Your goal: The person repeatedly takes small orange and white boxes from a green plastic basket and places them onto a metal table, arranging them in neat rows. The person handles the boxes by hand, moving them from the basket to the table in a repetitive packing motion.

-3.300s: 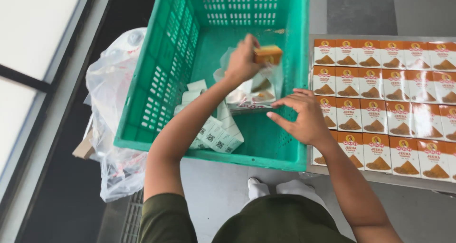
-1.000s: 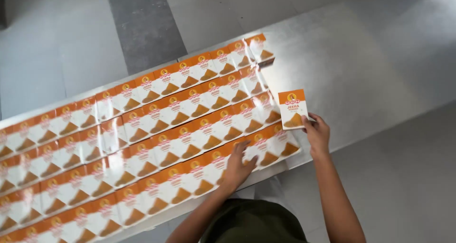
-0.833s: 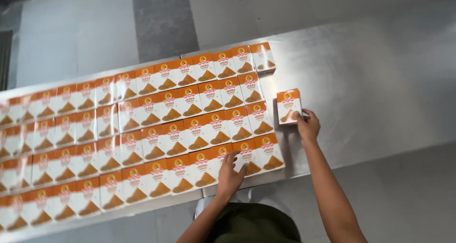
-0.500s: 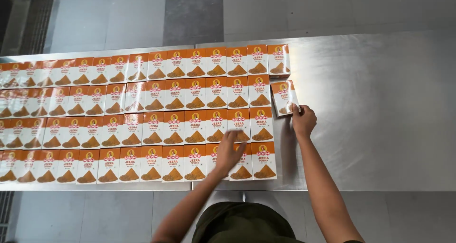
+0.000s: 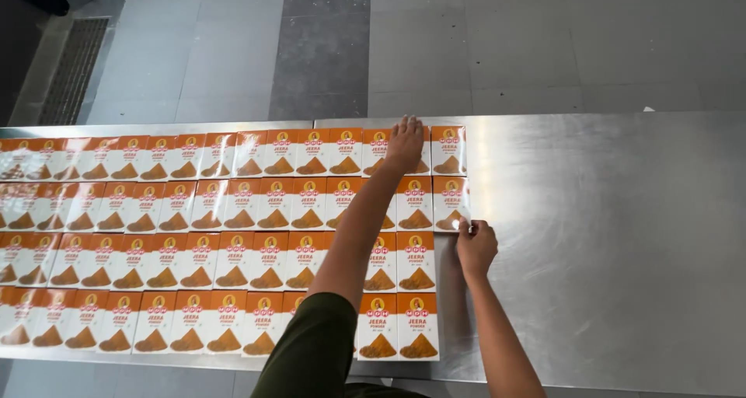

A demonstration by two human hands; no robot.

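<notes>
Several orange-and-white small cartons lie flat in four rows on a steel table (image 5: 606, 235). My left hand (image 5: 405, 141) reaches across and rests flat on a carton in the far row (image 5: 326, 151), near its right end. My right hand (image 5: 475, 245) has its fingertips on the lower right corner of the last carton (image 5: 448, 202) in the second row, which lies flush against its neighbour. The third row (image 5: 416, 260) and the near row (image 5: 418, 325) end one carton shorter, beside my right wrist.
The cartons cover the table's left half up to its left edge. Bare steel stretches to the right of my right hand. Beyond the table is a grey tiled floor (image 5: 466, 40) with a metal grate (image 5: 70, 64) at the far left.
The view swung from a green crate to the table. My right hand brought one carton to the end of the second row and set it down; my left hand moved from the near rows to the far row.
</notes>
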